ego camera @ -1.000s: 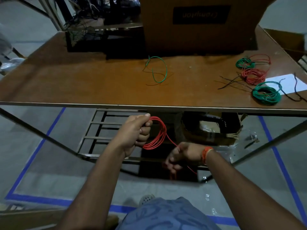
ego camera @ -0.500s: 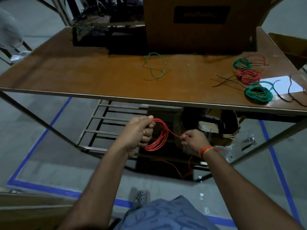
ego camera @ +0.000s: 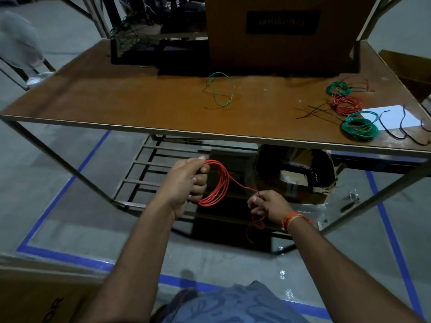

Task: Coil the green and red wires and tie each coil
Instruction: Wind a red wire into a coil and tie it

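Note:
My left hand (ego camera: 186, 183) grips a coil of red wire (ego camera: 218, 187) below the table's front edge. A single red strand runs from the coil to my right hand (ego camera: 268, 205), which pinches it; the loose tail curls below that hand. A loose green wire (ego camera: 222, 89) lies in an open loop on the middle of the brown table (ego camera: 116, 101). At the right of the table lie a small green coil (ego camera: 338, 87), a red coil (ego camera: 347, 104) and a larger green coil (ego camera: 360, 127).
A large cardboard box (ego camera: 279, 43) stands at the table's back. Thin black ties (ego camera: 317, 111) and a white sheet (ego camera: 391, 116) lie by the coils. Under the table stand a metal rack (ego camera: 149, 169) and an open carton (ego camera: 296, 176). Blue tape lines mark the floor.
My right hand rose toward the coil, then moved out to the right and slightly down, drawing the red strand. My left hand keeps hold of the coil. The view shifted downward.

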`<state>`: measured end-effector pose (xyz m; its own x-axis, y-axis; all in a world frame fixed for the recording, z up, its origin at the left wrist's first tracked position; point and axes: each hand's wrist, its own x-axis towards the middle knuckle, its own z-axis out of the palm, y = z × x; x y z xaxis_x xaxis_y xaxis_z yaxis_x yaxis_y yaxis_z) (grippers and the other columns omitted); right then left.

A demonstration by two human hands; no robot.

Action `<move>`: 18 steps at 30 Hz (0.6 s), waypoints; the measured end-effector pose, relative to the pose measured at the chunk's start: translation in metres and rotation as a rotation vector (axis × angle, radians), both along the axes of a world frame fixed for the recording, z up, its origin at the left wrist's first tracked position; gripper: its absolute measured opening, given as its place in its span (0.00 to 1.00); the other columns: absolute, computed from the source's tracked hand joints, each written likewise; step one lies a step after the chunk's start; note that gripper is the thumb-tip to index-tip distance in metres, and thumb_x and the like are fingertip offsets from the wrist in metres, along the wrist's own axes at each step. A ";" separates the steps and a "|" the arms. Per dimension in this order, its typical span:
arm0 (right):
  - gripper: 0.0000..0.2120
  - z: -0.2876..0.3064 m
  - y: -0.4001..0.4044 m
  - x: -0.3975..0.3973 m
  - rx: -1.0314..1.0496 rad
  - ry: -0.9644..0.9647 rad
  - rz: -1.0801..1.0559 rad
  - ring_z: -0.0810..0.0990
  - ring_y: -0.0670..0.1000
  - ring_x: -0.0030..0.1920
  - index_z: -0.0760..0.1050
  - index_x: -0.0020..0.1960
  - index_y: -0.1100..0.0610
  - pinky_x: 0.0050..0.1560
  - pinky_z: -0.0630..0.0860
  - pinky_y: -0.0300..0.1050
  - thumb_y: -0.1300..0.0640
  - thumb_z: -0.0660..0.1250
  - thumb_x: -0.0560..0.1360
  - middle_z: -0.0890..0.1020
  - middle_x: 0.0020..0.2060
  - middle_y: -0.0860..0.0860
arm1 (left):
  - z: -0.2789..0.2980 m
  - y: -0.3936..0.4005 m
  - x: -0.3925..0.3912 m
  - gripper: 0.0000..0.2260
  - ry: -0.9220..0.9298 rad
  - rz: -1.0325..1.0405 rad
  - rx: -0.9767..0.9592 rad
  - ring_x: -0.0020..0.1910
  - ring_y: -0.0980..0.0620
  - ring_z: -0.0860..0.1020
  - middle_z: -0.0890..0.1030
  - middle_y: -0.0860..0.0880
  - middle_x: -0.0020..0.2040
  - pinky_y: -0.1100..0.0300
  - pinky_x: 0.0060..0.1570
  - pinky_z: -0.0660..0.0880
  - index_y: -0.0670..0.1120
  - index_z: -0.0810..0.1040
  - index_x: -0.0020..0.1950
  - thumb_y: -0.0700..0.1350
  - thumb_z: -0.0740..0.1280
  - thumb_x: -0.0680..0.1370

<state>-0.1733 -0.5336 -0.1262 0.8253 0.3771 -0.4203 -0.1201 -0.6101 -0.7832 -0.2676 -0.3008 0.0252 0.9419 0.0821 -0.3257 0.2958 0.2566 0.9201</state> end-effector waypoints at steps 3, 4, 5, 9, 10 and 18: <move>0.12 0.001 -0.001 -0.012 -0.093 -0.136 0.090 0.83 0.45 0.46 0.82 0.43 0.52 0.52 0.78 0.47 0.55 0.63 0.82 0.86 0.41 0.46 | -0.002 0.010 -0.006 0.18 0.008 0.047 -0.140 0.21 0.59 0.54 0.59 0.54 0.26 0.67 0.21 0.50 0.47 0.68 0.37 0.49 0.54 0.86; 0.12 0.004 0.001 -0.017 -0.101 -0.157 0.077 0.82 0.43 0.45 0.82 0.42 0.51 0.50 0.77 0.45 0.55 0.64 0.81 0.85 0.40 0.46 | -0.004 0.015 -0.006 0.18 0.014 0.078 -0.199 0.20 0.59 0.55 0.59 0.54 0.26 0.68 0.20 0.51 0.47 0.67 0.38 0.49 0.54 0.86; 0.11 0.006 0.003 -0.020 -0.106 -0.165 0.069 0.82 0.43 0.44 0.82 0.43 0.50 0.49 0.76 0.44 0.56 0.64 0.81 0.85 0.39 0.46 | -0.005 0.020 -0.007 0.17 0.022 0.115 -0.248 0.20 0.60 0.55 0.59 0.55 0.26 0.68 0.19 0.52 0.47 0.67 0.38 0.49 0.53 0.87; 0.07 0.016 0.023 -0.041 -0.193 -0.142 0.207 0.82 0.46 0.43 0.82 0.49 0.52 0.48 0.80 0.45 0.55 0.65 0.81 0.85 0.44 0.50 | -0.011 0.043 -0.014 0.17 0.038 0.212 -0.297 0.19 0.60 0.56 0.61 0.55 0.26 0.66 0.19 0.51 0.48 0.68 0.39 0.50 0.53 0.87; 0.06 0.019 0.029 -0.047 -0.217 -0.120 0.236 0.82 0.46 0.43 0.81 0.52 0.53 0.46 0.79 0.43 0.54 0.66 0.81 0.85 0.46 0.51 | -0.013 0.046 -0.018 0.17 0.036 0.215 -0.296 0.19 0.60 0.57 0.61 0.55 0.26 0.66 0.19 0.51 0.48 0.68 0.39 0.50 0.54 0.87; 0.31 0.021 0.070 -0.096 -0.027 -0.348 0.048 0.75 0.42 0.63 0.64 0.74 0.46 0.63 0.72 0.41 0.50 0.73 0.74 0.77 0.63 0.43 | -0.029 0.065 -0.053 0.17 0.061 0.143 -0.285 0.19 0.60 0.57 0.61 0.54 0.25 0.66 0.19 0.51 0.47 0.69 0.39 0.49 0.54 0.87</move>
<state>-0.2691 -0.4637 -0.1057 0.9026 0.4111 -0.1278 0.1799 -0.6299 -0.7556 -0.3206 -0.2354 -0.0041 0.9054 0.1101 -0.4101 0.2904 0.5441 0.7872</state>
